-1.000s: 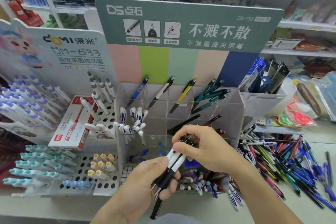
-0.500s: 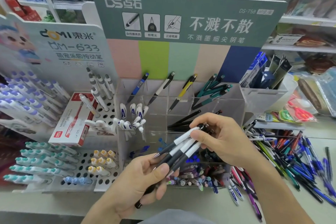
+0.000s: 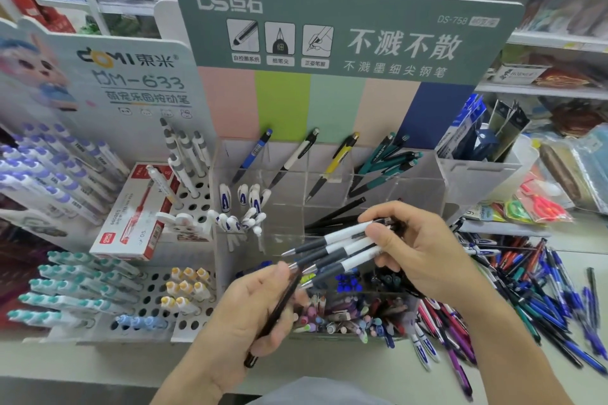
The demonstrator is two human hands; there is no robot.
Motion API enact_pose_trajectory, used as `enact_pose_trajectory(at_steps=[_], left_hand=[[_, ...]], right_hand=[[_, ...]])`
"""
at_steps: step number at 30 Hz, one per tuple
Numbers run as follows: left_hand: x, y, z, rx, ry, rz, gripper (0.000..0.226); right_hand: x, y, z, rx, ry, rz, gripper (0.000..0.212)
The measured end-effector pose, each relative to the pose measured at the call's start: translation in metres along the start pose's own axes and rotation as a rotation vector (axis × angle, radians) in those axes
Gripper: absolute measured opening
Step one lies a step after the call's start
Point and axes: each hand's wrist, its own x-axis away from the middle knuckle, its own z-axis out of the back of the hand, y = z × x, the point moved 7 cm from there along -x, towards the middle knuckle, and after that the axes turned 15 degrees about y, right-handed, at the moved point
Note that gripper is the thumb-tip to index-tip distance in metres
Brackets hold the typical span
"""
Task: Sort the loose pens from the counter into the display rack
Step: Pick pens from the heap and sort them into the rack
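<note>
1. Since a second ago, the right hand [image 3: 424, 250] has drawn the bunch of white-barrelled pens with dark grips [image 3: 342, 248] up and rightward, apart from the left hand [image 3: 260, 312], which kept one dark slim pen [image 3: 279, 309].
2. Head view, centre frame: right fingers curl round the bunch's rear ends, tips fanning left. Left fingers grip the dark pen alone, lower centre.
3. Behind them stands the clear acrylic compartment rack [image 3: 329, 174]; loose coloured pens [image 3: 533, 289] heap at lower right.
4. Pens look light, stiff and smooth, likely to slip; pinching the rubbery grips seems safest.
</note>
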Motion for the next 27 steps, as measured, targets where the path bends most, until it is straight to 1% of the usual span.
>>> enact_pose_trajectory(at_steps=[3,4,6,8,10,12,14,16,19,21,22,23,24,26,27], left_hand=[[-0.001,0.007,0.013,0.272,0.202,-0.011,0.048],[-0.001,0.011,0.015,0.302,0.261,-0.046,0.043],[0.002,0.018,0.015,0.236,0.366,-0.129,0.032],[0.001,0.021,0.014,0.151,0.459,-0.176,0.032],[0.001,0.024,0.013,0.111,0.517,-0.213,0.03],[0.002,0.029,0.014,0.128,0.551,-0.247,0.024],[0.004,0.034,0.013,0.146,0.552,-0.269,0.017],[0.007,0.037,0.009,0.162,0.51,-0.283,0.021],[0.014,0.045,0.002,0.189,0.446,-0.333,0.035],[0.015,0.051,0.002,0.13,0.496,-0.4,0.035],[0.015,0.052,0.004,0.105,0.539,-0.429,0.034],[0.015,0.053,0.006,0.089,0.576,-0.452,0.033],[0.014,0.055,0.006,0.08,0.601,-0.469,0.032],[0.014,0.057,0.004,0.075,0.612,-0.487,0.031],[0.014,0.059,0.003,0.079,0.604,-0.484,0.03]], right_hand=[[0.0,-0.002,0.009,-0.018,0.088,0.018,0.017],[0.003,-0.003,0.007,-0.01,0.092,0.028,0.016],[0.01,-0.005,-0.004,-0.008,0.084,0.042,0.014],[0.017,-0.01,-0.015,-0.008,0.093,0.071,0.015],[0.022,-0.015,-0.022,-0.007,0.112,0.108,0.015],[0.026,-0.019,-0.025,0.001,0.118,0.14,0.014],[0.029,-0.021,-0.028,0.02,0.126,0.176,0.013],[0.033,-0.023,-0.03,0.055,0.186,0.23,0.013],[0.038,-0.033,-0.026,0.099,0.354,0.321,0.011],[0.04,-0.04,-0.026,0.105,0.398,0.366,0.008],[0.041,-0.041,-0.027,0.065,0.389,0.34,0.007],[0.04,-0.042,-0.029,-0.014,0.365,0.274,0.003],[0.039,-0.041,-0.032,-0.123,0.339,0.175,0.006],[0.034,-0.037,-0.038,-0.302,0.308,-0.02,0.018],[0.031,-0.037,-0.039,-0.334,0.309,-0.05,0.023]])
